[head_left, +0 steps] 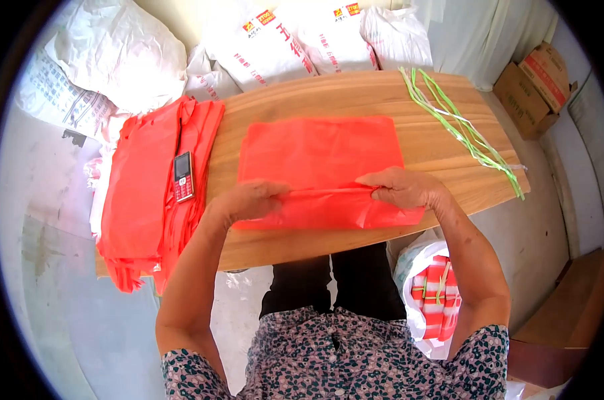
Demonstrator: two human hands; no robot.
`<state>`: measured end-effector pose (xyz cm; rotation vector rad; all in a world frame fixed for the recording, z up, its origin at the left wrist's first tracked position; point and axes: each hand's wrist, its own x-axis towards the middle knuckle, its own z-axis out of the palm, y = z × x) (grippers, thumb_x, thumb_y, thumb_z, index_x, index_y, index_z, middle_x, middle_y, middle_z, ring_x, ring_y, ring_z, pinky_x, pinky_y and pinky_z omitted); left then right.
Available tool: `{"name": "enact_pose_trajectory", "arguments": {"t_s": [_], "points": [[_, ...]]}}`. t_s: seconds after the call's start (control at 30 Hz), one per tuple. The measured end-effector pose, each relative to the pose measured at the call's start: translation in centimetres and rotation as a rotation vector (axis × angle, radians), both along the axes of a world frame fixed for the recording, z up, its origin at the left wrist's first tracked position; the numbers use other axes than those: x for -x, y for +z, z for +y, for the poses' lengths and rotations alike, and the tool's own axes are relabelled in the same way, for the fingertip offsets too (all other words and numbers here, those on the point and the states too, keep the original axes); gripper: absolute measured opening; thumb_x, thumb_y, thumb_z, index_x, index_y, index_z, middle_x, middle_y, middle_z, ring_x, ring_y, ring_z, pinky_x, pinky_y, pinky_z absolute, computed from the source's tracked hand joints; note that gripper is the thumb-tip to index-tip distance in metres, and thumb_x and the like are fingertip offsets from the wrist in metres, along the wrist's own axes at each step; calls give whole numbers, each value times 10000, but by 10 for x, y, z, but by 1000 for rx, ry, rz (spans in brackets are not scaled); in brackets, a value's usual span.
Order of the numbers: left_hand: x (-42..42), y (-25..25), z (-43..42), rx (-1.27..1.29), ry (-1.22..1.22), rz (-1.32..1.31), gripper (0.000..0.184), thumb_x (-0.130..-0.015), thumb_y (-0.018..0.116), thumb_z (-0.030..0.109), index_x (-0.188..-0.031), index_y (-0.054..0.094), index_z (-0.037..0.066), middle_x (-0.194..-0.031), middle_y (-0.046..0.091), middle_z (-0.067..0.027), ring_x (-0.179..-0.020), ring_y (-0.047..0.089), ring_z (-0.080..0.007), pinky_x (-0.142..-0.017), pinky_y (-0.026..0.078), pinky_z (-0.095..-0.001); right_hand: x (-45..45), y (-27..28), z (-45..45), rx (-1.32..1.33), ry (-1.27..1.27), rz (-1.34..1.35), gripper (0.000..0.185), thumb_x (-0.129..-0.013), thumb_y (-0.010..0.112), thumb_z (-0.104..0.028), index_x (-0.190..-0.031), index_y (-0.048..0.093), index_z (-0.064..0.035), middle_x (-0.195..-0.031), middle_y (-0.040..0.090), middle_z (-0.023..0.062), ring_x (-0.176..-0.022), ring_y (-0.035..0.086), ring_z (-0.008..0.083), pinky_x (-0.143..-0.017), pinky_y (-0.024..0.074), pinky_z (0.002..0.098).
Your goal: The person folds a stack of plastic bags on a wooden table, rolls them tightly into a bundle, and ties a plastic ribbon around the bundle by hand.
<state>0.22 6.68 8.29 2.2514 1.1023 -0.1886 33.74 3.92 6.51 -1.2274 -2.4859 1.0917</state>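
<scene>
Red non-woven fabric (325, 150) lies flat on the wooden bench (269, 100), directly in front of the wearer, with 1 crosswise fold formed along its near part. Both hands are engaged: the left hand (249, 200) has its fingers closed on the fabric near the fold's left end, slightly blurred; the right hand (405, 189) has thumb and fingers clamped on the fold's right end. Assessment: folding is partial; the far portion remains spread, the near portion is loose and creased, and no tie encircles the piece. Awaiting handling, a thick red fabric stack (135, 180) sits at bench left, bearing 1 keypad phone (183, 177). Green and white strands (472, 139) lie unused at bench right. Below, an open white bag (415, 323) contains red-and-white bundles (441, 293) bound with green ties, apparently completed; their exact count cannot be told.
</scene>
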Motion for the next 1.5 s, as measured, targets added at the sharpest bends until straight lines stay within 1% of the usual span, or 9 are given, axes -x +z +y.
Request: {"name": "enact_pose_trajectory", "arguments": {"t_s": [0.2,0.37,0.47,0.57,0.77,0.97,1.2,1.37,1.5], "points": [[-3,-17,34,5,-3,86,467,-887,607,268,-1306,537,73,-1275,565,-179,-1212,511,-317,-1018,400,-371,-1,-18,37,56,-30,-64,422,-909,559,-179,-1306,551,-38,-1299,566,186,-1230,512,314,-1029,403,355],[-7,-30,36,-2,55,13,395,-906,591,284,-1241,563,76,-1195,607,-173,-1157,551,-329,-972,428,-385,8,-35,38,-107,-30,-48,284,-877,587,-173,-1106,615,-9,-1037,638,211,-1017,589,371,-885,470,421],[-14,-33,21,-73,161,-97,316,-913,590,290,-1144,584,74,-1093,642,-162,-1059,593,-337,-886,459,-401,23,-33,22,-218,-88,-170,350,-903,623,-193,-1197,597,-5,-1115,643,197,-1059,597,354,-894,485,391],[-13,-51,12,-221,182,-192,268,-906,587,300,-1050,591,74,-984,665,-156,-946,622,-348,-793,479,-433,36,-52,1,-424,-307,-2,292,-883,650,-205,-1098,627,-10,-1042,650,177,-996,600,361,-838,496,411],[-14,-62,1,-363,196,-247,202,-917,596,261,-969,598,66,-887,657,-163,-862,618,-374,-726,481,-439,39,-71,1,-574,-231,105,180,-848,641,-220,-855,625,-41,-849,629,152,-850,588,354,-747,472,455],[-19,-73,1,-419,223,-261,189,-922,583,251,-931,610,65,-873,662,-170,-850,620,-382,-724,476,-453,51,-76,1,-606,-354,226,169,-834,654,-217,-804,628,-53,-802,613,133,-815,578,348,-732,461,461],[-21,-65,0,-380,227,-219,193,-924,583,242,-962,620,57,-891,663,-178,-861,621,-382,-742,480,-443,51,-77,3,-613,-329,108,179,-830,685,-213,-811,631,-44,-782,605,120,-789,574,337,-712,468,433],[-20,-68,-5,-347,254,-362,222,-906,615,268,-959,671,60,-877,663,-164,-853,629,-362,-749,488,-423,56,-70,-5,-617,-336,82,161,-826,691,-200,-830,642,-46,-783,608,117,-792,577,330,-714,469,424],[-21,-70,-6,-433,205,-344,228,-894,634,280,-947,694,66,-879,658,-144,-862,634,-344,-746,492,-411,64,-74,-8,-712,-392,204,151,-825,694,-191,-848,652,-48,-779,606,115,-791,577,323,-711,468,420]]}}
